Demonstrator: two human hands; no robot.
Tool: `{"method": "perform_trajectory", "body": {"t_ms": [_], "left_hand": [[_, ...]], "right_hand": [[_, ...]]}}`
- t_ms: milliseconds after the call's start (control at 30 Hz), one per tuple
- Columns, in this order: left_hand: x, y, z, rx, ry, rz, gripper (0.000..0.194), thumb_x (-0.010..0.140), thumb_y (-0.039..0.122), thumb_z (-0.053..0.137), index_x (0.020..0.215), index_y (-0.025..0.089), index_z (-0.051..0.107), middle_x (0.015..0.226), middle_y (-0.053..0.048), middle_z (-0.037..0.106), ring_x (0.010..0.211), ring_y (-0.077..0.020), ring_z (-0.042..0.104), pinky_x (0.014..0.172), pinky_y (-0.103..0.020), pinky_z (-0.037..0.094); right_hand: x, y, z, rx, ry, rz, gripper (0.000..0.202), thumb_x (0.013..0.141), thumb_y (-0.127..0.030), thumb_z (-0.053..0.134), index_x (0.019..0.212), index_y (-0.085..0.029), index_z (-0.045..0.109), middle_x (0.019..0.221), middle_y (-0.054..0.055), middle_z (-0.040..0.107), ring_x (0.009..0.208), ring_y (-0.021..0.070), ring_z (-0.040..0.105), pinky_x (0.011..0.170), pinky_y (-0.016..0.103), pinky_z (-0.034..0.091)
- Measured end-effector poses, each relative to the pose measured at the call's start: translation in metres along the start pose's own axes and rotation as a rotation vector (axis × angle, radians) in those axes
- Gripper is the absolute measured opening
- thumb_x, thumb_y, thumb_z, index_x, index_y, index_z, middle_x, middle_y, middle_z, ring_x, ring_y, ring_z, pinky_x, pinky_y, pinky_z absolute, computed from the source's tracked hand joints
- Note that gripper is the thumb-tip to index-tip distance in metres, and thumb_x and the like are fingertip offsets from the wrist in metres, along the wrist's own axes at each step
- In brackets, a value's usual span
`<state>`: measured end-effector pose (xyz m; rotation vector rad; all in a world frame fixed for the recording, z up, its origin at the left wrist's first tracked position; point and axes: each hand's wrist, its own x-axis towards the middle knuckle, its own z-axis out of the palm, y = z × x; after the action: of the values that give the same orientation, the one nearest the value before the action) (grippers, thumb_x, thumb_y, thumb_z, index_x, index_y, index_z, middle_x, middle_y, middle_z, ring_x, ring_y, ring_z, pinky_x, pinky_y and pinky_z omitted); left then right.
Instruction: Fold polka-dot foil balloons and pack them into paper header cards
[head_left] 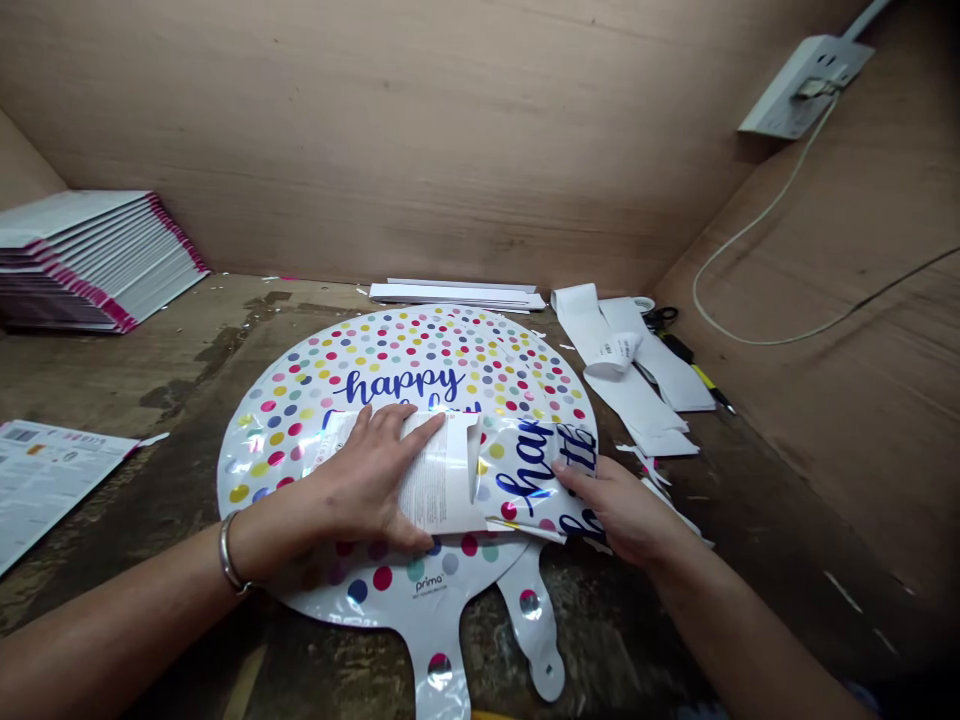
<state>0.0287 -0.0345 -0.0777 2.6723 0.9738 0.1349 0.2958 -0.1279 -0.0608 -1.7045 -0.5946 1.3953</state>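
My left hand [367,475] spans a white printed paper packet [450,480], fingers at its far edge and thumb at its near edge, gripping it across. The packet's right end gapes. A folded foil balloon [517,470] with coloured dots and blue lettering sticks out of that end. My right hand [619,500] pinches the balloon's right end, thumb on top; its other fingers are mostly hidden underneath. Below both hands lie flat, round dotted foil balloons [300,400], overlapping, with "happy" on the top one and two tails [439,660] pointing towards me.
A stack of pink-edged white packets [105,250] stands at the left, with a printed sheet [52,475] nearer. White card strips [457,294] lie along the back wall. Paper strips [637,375], scissors [661,318] and a yellow-black cutter [701,375] lie right. A power socket [806,85] hangs above.
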Motion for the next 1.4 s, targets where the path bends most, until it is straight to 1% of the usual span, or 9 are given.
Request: {"method": "perform_trajectory", "body": {"t_ms": [167,267,367,533,700,800,933,1167,1400], "left_hand": [[0.001,0.006,0.001,0.012,0.016,0.064,0.122,0.047,0.071,0.07,0.146,0.025,0.014,0.142,-0.019,0.025,0.13,-0.044,0.021,0.105,-0.062,0.013],[-0.001,0.003,0.004,-0.007,0.03,0.051,0.122,0.047,0.071,0.07,0.146,0.026,0.014,0.142,-0.018,0.026,0.129,-0.0449,0.022,0.104,-0.063,0.015],[-0.003,-0.001,0.007,-0.009,0.034,0.034,0.123,0.046,0.071,0.07,0.146,0.027,0.013,0.142,-0.018,0.026,0.13,-0.0454,0.02,0.104,-0.064,0.015],[0.001,0.01,0.003,-0.011,0.016,0.113,0.124,0.045,0.068,0.072,0.146,0.025,0.014,0.141,-0.019,0.027,0.131,-0.0424,0.022,0.106,-0.061,0.01],[0.004,0.013,0.0,-0.02,-0.038,0.157,0.123,0.045,0.067,0.074,0.146,0.024,0.017,0.143,-0.021,0.027,0.132,-0.0418,0.021,0.106,-0.061,0.01],[0.0,0.006,-0.006,-0.025,-0.15,0.19,0.116,0.048,0.067,0.073,0.145,0.027,0.022,0.15,-0.018,0.018,0.136,-0.0427,0.013,0.106,-0.063,0.009],[-0.015,0.001,-0.019,-0.027,-0.26,0.239,0.069,0.076,0.044,0.064,0.138,0.039,0.034,0.151,-0.005,0.024,0.139,-0.0376,0.01,0.104,-0.067,0.001],[-0.037,0.002,0.003,-0.134,-0.046,0.069,0.049,0.081,0.044,0.059,0.128,0.033,0.05,0.148,-0.006,0.031,0.137,-0.0354,0.021,0.105,-0.066,0.013],[-0.053,0.009,0.024,-0.187,0.153,-0.046,0.038,0.086,0.037,0.055,0.121,0.022,0.057,0.131,-0.007,0.055,0.129,-0.0255,0.04,0.109,-0.049,0.024]], "right_hand": [[0.005,-0.001,0.017,-0.176,-0.174,-0.13,0.029,0.076,-0.034,0.067,0.1,-0.017,0.063,0.096,0.007,0.072,0.09,0.022,0.067,0.081,0.035,0.054],[0.004,-0.01,0.014,-0.207,-0.165,-0.172,0.027,0.074,-0.038,0.068,0.09,-0.018,0.059,0.078,0.002,0.071,0.068,0.0154,0.067,0.061,0.026,0.055],[0.005,-0.012,0.011,-0.321,-0.111,-0.125,0.024,0.076,-0.037,0.063,0.069,-0.019,0.049,0.043,-0.005,0.055,0.034,0.008,0.048,0.034,0.017,0.037],[0.005,-0.005,0.049,-0.65,-0.207,-0.153,0.019,0.08,-0.023,0.048,0.062,-0.019,0.048,0.034,-0.008,0.043,0.026,0.0075,0.038,0.029,0.017,0.029],[0.003,-0.012,0.064,-0.767,-0.264,-0.275,0.014,0.075,-0.018,0.053,0.063,-0.016,0.06,0.053,0.001,0.06,0.051,0.0157,0.06,0.049,0.025,0.046],[0.005,-0.013,0.045,-0.963,-0.11,-0.627,0.02,0.082,-0.021,0.049,0.086,-0.016,0.068,0.092,0.01,0.069,0.091,0.024,0.063,0.079,0.038,0.049],[0.002,0.004,0.033,-1.281,-0.137,-1.046,0.038,0.086,-0.018,0.047,0.123,-0.021,0.056,0.134,0.01,0.051,0.126,0.0267,0.042,0.101,0.047,0.037],[-0.033,0.016,0.064,-1.405,-0.112,-1.063,0.017,0.084,-0.009,0.049,0.082,-0.017,0.064,0.077,0.009,0.064,0.076,0.0222,0.057,0.074,0.038,0.047],[-0.006,0.014,0.077,-1.231,-0.375,-1.012,0.008,0.085,-0.015,0.054,0.079,-0.018,0.058,0.084,0.005,0.058,0.081,0.0176,0.053,0.072,0.03,0.044]]}}
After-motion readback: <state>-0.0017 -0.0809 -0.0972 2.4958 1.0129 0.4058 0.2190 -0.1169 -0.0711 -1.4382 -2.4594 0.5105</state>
